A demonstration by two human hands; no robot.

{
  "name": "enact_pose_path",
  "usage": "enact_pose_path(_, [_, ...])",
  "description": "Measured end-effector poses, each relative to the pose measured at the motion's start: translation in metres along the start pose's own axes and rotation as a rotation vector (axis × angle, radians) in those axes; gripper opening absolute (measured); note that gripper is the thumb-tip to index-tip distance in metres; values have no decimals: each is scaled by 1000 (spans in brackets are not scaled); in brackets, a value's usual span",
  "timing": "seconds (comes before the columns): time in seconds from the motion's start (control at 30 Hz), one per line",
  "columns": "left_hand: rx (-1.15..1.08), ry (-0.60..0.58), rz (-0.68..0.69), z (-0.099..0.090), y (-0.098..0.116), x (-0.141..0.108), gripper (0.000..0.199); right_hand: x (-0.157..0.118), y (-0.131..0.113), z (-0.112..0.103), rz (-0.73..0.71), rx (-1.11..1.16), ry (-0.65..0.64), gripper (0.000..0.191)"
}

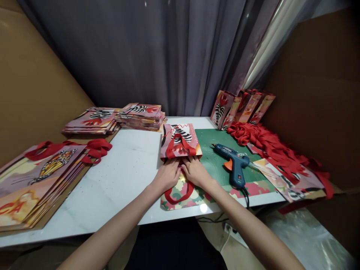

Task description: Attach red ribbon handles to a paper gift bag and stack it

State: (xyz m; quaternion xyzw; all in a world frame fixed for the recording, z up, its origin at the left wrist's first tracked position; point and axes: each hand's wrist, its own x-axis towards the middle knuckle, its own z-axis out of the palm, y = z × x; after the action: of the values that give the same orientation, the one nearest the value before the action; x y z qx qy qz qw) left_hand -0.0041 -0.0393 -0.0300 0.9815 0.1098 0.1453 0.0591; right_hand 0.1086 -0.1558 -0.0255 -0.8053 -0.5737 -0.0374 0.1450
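Note:
A small paper bag (181, 140) with a zebra-stripe and red print lies in front of me, one red ribbon handle (182, 141) looped on its upper face. A second red ribbon loop (177, 200) hangs toward me over a camouflage-patterned surface (168, 206). My left hand (168, 174) is at the bag's near edge, fingers stretched forward and flat, tips partly hidden under the edge. Close beside it, my right hand (194, 170) rests at the same edge with its fingers extended and tips hidden too. The thumbs almost meet between them.
A blue glue gun (233, 163) lies on the green cutting mat (206, 138) to the right. Beyond it are a heap of red ribbons (270, 144) and several standing bags (223, 108). Flat bag stacks (140, 116) sit back left; butterfly-print bags (47, 176) lie front left. Cardboard walls (317, 93) flank the table.

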Motion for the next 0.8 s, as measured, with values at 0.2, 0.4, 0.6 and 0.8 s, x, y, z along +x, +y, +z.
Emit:
enact_pose_path(0.2, [47, 2, -45, -3, 1, 1, 44, -1, -11, -7, 90, -107, 0, 34])
enact_pose_path(0.4, [107, -24, -128, -12, -8, -8, 42, 0, -3, -18, 187, -79, -155, 36])
enact_pose_path(0.6, [131, -55, -98, -17, -12, -13, 45, 0, -1, -24, 183, -75, -192, 43])
enact_pose_path(0.8, [168, -50, -85, -14, -2, -4, 45, 7, -13, -25, 131, -119, -187, 44])
